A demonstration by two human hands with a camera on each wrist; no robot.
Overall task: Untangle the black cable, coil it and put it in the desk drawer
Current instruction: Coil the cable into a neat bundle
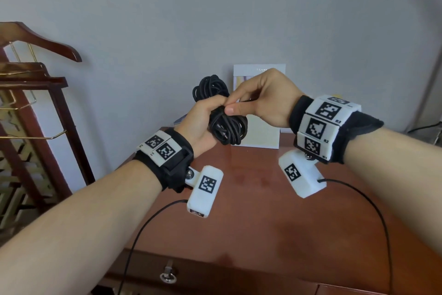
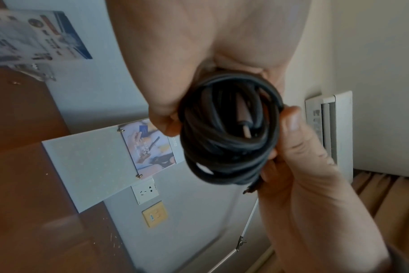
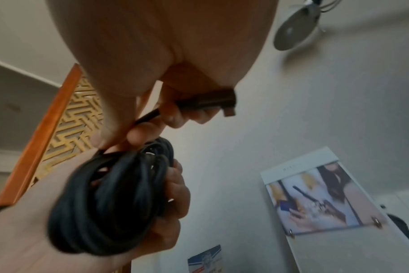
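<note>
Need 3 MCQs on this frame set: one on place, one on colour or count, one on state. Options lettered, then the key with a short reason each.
1. Where is the cable?
A. Lying on the desk
B. Held up above the desk
C. Inside the drawer

2. What colour is the cable?
A. White
B. Red
C. Black

3. What state is the drawer in?
A. Closed
B. Pulled fully out
C. Removed from the desk

Key:
1. B: in the head view the left hand grips the bundle in the air, clear of the desk top.
2. C: all three views show black loops.
3. A: the drawer front with its ring pull sits flush under the desk edge. The right hand pinches the cable end, so the coiling is not quite finished.
</note>
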